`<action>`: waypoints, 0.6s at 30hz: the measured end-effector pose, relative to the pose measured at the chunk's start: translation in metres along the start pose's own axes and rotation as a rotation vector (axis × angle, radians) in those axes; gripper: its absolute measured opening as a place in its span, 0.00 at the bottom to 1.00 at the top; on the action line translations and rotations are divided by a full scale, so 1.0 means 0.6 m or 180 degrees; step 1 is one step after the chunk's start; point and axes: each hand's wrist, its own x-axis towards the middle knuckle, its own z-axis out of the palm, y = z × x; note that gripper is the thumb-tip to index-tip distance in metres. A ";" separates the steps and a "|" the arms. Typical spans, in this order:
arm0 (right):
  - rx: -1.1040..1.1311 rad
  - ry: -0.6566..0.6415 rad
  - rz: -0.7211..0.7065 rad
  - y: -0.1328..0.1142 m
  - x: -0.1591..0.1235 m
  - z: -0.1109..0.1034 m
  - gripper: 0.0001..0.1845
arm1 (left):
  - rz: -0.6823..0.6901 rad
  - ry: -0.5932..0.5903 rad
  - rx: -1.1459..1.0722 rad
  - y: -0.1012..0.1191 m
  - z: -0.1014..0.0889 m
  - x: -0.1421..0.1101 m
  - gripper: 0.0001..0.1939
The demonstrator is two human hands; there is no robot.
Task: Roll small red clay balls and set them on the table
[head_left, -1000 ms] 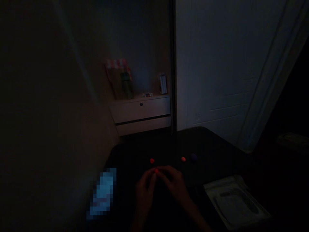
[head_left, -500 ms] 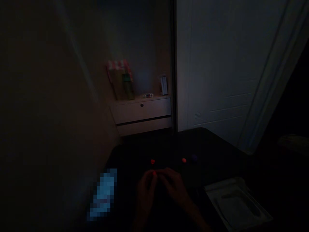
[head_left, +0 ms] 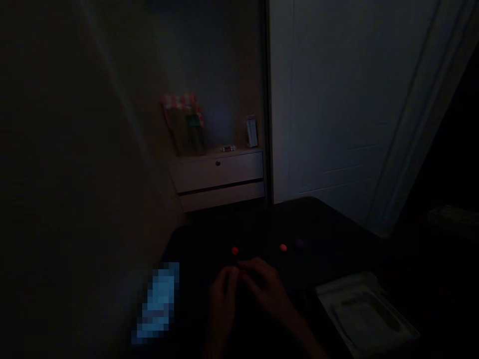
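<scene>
Left hand (head_left: 221, 293) and right hand (head_left: 268, 285) nearly meet low over the dark counter (head_left: 318, 219), fingers (head_left: 256, 265) bent inward with tips close together, too dark to tell if they grip anything; bright pixelated patch (head_left: 159, 301) off to the left, pale flat packet (head_left: 364, 316) to the right. Small red piece (head_left: 235, 251) lies on the counter just beyond the fingertips, apart from them, with pink ball (head_left: 283, 248) and purple ball (head_left: 299, 244) side by side farther right. Behind: drawer unit (head_left: 220, 173), white door (head_left: 333, 99).
</scene>
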 end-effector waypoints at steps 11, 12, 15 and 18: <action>0.0080 0.0013 0.0002 -0.004 0.001 0.001 0.09 | 0.0072 -0.0075 0.0130 0.002 -0.002 0.000 0.33; 0.0071 0.0075 0.0011 -0.004 0.001 0.001 0.08 | 0.0089 -0.0053 0.0102 0.003 -0.002 0.000 0.32; 0.0050 0.0185 0.0074 -0.002 0.003 0.000 0.07 | 0.0183 -0.0061 0.0043 0.007 -0.002 0.000 0.28; 0.0053 0.0146 0.0088 0.000 0.003 0.001 0.07 | 0.0236 -0.0096 0.0041 0.007 -0.003 -0.002 0.26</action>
